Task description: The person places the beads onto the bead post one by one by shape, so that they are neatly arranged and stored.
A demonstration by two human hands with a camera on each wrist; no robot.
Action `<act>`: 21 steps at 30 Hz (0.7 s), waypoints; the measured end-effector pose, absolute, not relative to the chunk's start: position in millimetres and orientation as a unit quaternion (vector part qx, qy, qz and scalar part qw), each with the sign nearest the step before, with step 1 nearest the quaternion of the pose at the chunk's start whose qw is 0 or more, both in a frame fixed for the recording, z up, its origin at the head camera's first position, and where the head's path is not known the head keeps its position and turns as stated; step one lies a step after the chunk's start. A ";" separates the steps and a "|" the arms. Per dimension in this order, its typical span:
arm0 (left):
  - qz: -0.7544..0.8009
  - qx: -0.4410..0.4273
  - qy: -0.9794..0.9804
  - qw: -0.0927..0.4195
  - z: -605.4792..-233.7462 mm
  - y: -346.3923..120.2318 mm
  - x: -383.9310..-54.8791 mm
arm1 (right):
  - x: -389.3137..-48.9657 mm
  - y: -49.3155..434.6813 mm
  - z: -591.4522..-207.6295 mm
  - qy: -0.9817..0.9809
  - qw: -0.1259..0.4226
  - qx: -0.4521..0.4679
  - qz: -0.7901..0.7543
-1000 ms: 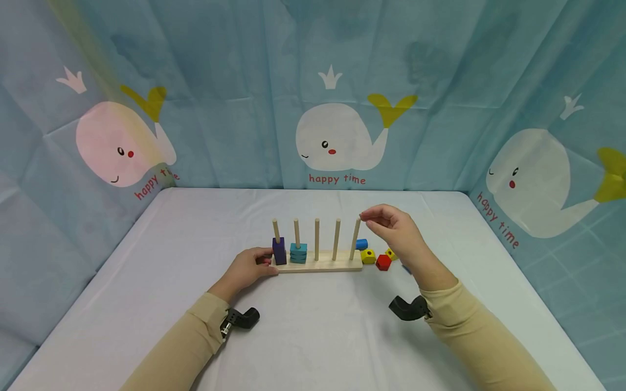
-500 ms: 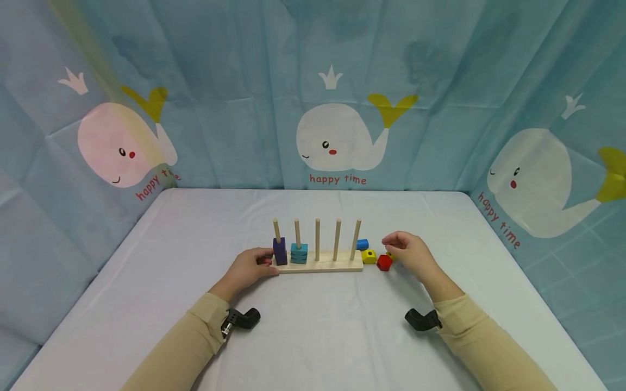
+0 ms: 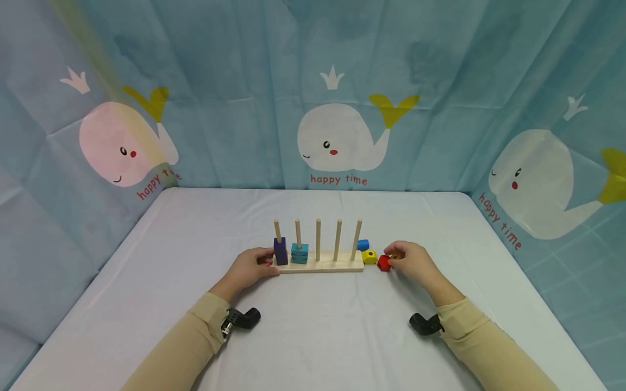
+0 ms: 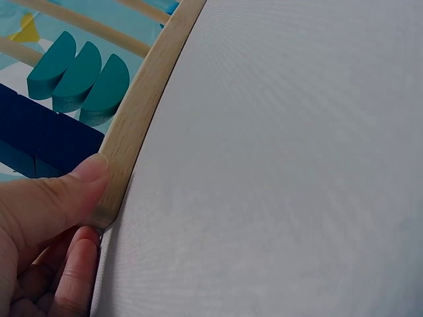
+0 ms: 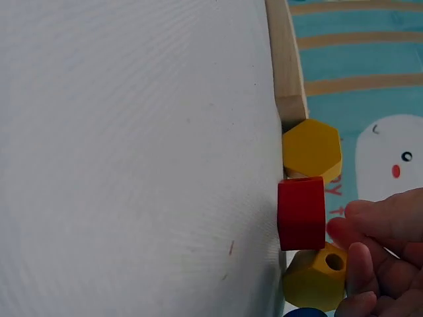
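My left hand (image 3: 250, 268) grips the left end of a wooden peg base (image 3: 323, 266), its thumb on the front edge in the left wrist view. On the leftmost peg sits a stack of dark purple square blocks (image 3: 280, 252). Teal blocks (image 3: 299, 253) with curved edges are stacked on the second peg. My right hand (image 3: 413, 263) is at the loose blocks right of the base. Its fingertips (image 5: 338, 230) are close beside a red block (image 5: 301, 214) and a yellow block with a hole (image 5: 314, 281); contact is unclear.
Another yellow block (image 3: 369, 257) lies against the base's right end, and a blue cylinder (image 3: 363, 245) behind it. Three pegs (image 3: 318, 240) right of the teal stack are bare. A patterned curtain (image 3: 235, 141) stands behind the white table (image 3: 313, 336).
My right hand has come down from the top of the rightmost peg, moving right to the red and yellow blocks. My left hand keeps its hold on the base.
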State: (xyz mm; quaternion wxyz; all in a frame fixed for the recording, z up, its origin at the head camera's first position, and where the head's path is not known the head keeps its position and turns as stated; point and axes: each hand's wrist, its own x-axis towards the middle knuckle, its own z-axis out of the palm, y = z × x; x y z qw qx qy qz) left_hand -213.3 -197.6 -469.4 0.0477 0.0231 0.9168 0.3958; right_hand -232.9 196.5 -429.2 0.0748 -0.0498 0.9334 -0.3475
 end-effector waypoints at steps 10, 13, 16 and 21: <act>0.398 0.017 0.916 0.049 -470.0 -197.4 -213.1 | -231.1 192.8 -431.3 0.951 0.059 -0.084 -0.290; 0.398 0.015 0.916 0.050 -469.8 -197.2 -213.1 | -231.1 192.4 -432.3 0.957 0.061 -0.089 -0.268; 0.398 0.014 0.916 0.050 -469.5 -197.1 -213.3 | -231.5 192.0 -431.4 0.959 0.070 -0.088 -0.258; 0.401 0.012 0.914 0.051 -469.9 -197.2 -213.8 | -231.7 192.7 -429.7 0.955 0.094 -0.084 -0.268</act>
